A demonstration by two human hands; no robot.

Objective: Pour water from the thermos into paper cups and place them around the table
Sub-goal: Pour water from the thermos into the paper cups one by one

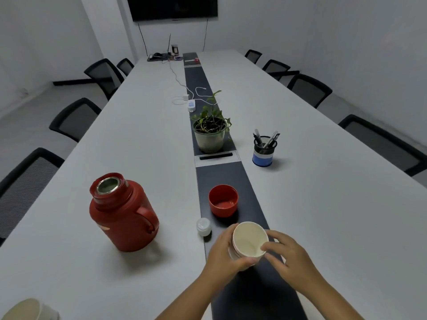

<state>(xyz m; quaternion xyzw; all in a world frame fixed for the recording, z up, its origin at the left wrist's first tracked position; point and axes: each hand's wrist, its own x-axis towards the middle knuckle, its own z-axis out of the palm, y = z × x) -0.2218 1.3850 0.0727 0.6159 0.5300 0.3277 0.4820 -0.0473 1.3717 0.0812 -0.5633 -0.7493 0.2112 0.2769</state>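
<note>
A red thermos (122,213) stands upright on the white table (143,139), its mouth uncovered and its handle turned right. Its red lid cup (223,200) sits mouth-up on the dark centre strip (221,174), and a small white stopper (203,226) rests beside it. A stack of paper cups (249,240) is held over the strip near me. My left hand (223,252) wraps the stack's side. My right hand (285,255) pinches the rim of the top cup. Another paper cup (25,310) shows at the bottom left corner.
A potted plant (210,132) stands on the strip behind the lid cup. A pen holder (264,150) sits to the right. Chargers and white cables (188,98) lie farther back. Black chairs (76,118) line both long sides of the table.
</note>
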